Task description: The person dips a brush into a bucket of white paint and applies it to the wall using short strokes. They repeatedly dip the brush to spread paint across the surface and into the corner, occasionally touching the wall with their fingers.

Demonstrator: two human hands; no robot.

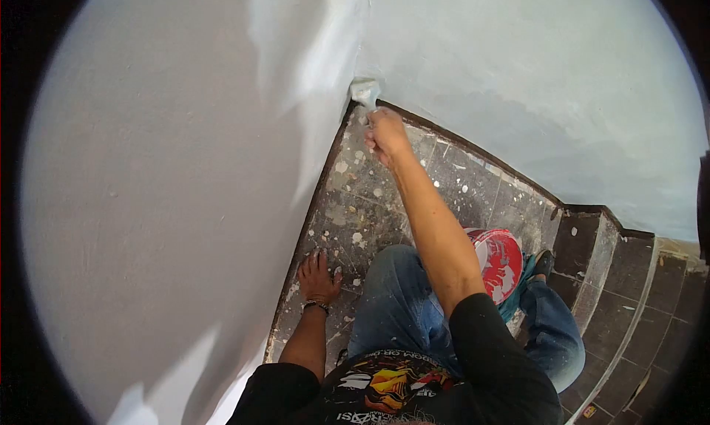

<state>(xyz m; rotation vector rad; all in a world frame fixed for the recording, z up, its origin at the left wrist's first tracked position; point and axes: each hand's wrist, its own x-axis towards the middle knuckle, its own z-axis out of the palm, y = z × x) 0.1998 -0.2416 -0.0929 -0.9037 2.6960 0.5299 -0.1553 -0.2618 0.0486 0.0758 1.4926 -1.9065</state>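
Note:
My right hand is closed round the handle of a paint brush, whose pale bristle end touches the wall corner just above the dark skirting. Flat on the tiled floor, beside the left wall, rests my left hand with its fingers spread. Paint spots cover the tiles between the two hands. To the right of my knee stands a red and white paint bucket, partly hidden by my right arm.
Dark tiled steps lie at the right. The pale right wall meets the left wall at the corner. A teal cloth is by the bucket, close to my foot. A small yellow and red scrap lies at the lower right.

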